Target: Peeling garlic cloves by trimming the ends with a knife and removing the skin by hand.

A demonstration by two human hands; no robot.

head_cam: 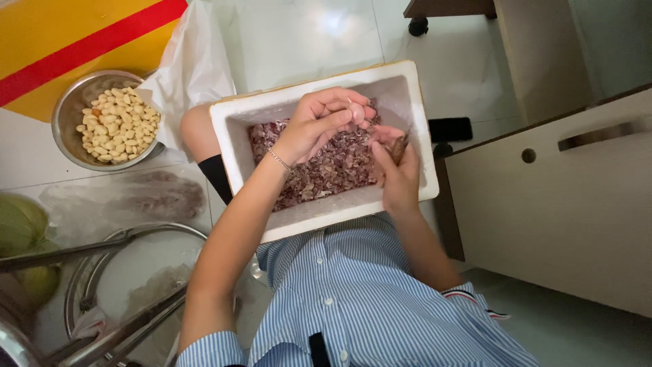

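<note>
Our left hand (319,122) pinches a pale garlic clove (356,112) above the white foam box (319,216); our right hand (397,173), just beside and lower, grips a peel scrap (399,145)

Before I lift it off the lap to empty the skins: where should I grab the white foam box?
Probably by both short end walls of the foam box, one hand from each side, fingers under the base. It lies lengthwise across the lap, half full of purplish skins, so a single-rim grip might tip it or snap the foam.
</note>
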